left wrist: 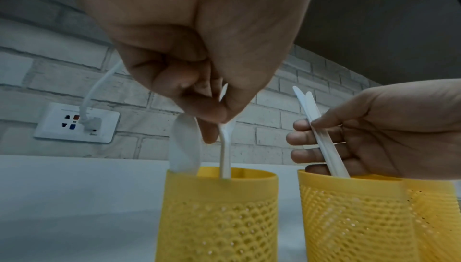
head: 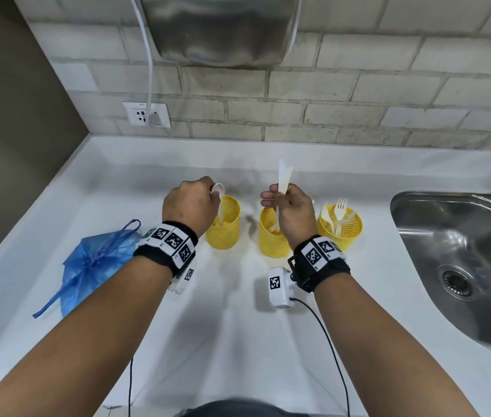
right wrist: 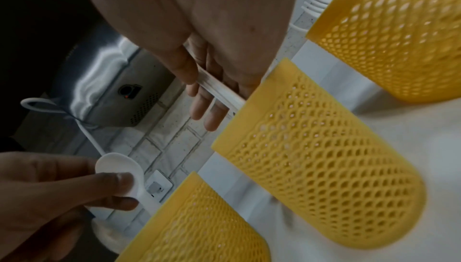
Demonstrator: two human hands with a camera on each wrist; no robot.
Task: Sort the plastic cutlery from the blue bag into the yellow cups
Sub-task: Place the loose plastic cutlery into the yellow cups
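Three yellow mesh cups stand in a row on the white counter. My left hand [head: 205,197] pinches a white plastic spoon [head: 219,203] whose handle dips into the left cup [head: 224,228]; a second spoon [left wrist: 184,146] leans in that cup. My right hand [head: 280,200] grips two white knives [head: 283,179], blades up, their handles inside the middle cup [head: 271,239]. The right cup [head: 342,227] holds several forks [head: 340,207]. The blue bag [head: 93,266] lies crumpled at the left, behind my left wrist.
A steel sink [head: 460,266] lies at the right. A wall socket [head: 146,114] with a white cable sits on the brick wall, under a metal hand dryer [head: 220,28]. A brown wall closes the left side.
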